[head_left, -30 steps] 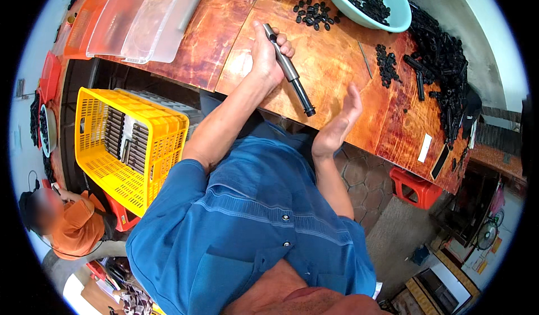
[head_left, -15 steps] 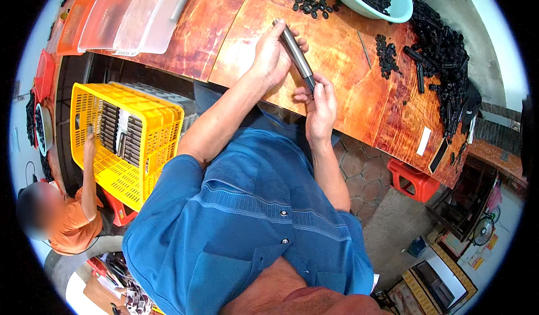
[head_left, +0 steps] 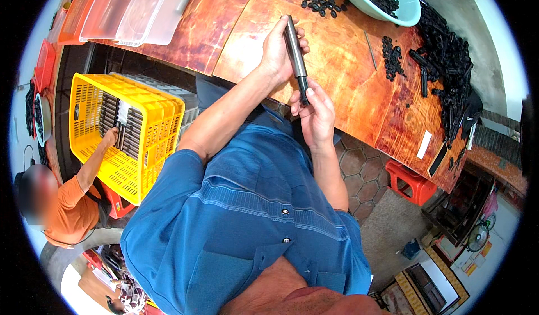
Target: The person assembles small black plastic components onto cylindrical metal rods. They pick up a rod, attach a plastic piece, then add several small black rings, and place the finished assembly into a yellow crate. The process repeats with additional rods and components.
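Note:
My left hand (head_left: 276,54) is closed around the upper part of a grey metal tube (head_left: 294,46), held over the table's near edge. The tube tilts slightly, its top leaning left. A narrower black piece (head_left: 304,90) sticks out of its lower end. Closed on that black piece are the fingers of my right hand (head_left: 319,115). Whether the black piece is a separate insert or part of the tube I cannot make out. Small black rings (head_left: 323,3) lie loose on the wooden table (head_left: 337,51), beyond both hands.
A teal bowl (head_left: 414,14) of black parts stands far right, near a heap of black tubular parts (head_left: 443,71). A thin rod (head_left: 370,50) lies nearby. At left, a co-worker's hand (head_left: 111,137) reaches into a yellow crate (head_left: 160,129) of tubes. Clear plastic bins (head_left: 132,14) sit far left.
The tube has turned more upright, and more of its black end shows. My right hand has shifted slightly lower and left. The co-worker's hand has come down onto the tubes in the crate.

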Available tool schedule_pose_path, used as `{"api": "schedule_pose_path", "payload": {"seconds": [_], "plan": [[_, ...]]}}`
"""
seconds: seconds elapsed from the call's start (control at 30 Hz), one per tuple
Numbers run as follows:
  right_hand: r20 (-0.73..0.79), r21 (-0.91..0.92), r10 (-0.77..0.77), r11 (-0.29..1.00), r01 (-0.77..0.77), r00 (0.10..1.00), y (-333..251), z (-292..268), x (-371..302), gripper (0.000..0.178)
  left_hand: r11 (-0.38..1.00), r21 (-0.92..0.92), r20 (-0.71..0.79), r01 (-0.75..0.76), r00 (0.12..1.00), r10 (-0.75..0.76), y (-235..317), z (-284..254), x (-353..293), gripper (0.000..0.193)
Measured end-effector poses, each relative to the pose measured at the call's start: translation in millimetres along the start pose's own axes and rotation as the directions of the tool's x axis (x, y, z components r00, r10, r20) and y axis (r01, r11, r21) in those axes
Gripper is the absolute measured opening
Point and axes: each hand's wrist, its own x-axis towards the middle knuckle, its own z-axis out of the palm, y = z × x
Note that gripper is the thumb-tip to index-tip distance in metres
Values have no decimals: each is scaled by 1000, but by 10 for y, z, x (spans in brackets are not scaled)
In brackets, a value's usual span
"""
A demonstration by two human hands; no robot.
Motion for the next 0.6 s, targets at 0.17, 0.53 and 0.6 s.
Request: {"api": "schedule_pose_path", "payload": {"seconds": [0.17,0.53,0.6], "plan": [[22,-58,162,985,-161,986,-102,29,42,31,995,73,24,-63,998,62,-45,-4,-47,38],[51,-9,164,986,-164,985,-11,-12,101,29,967,185,-54,-175,981,188,-68,37,-40,26],[30,-33,152,988,-151,988,2,-18,114,28,965,193,-59,-180,979,194,-68,46,-47,25]]}}
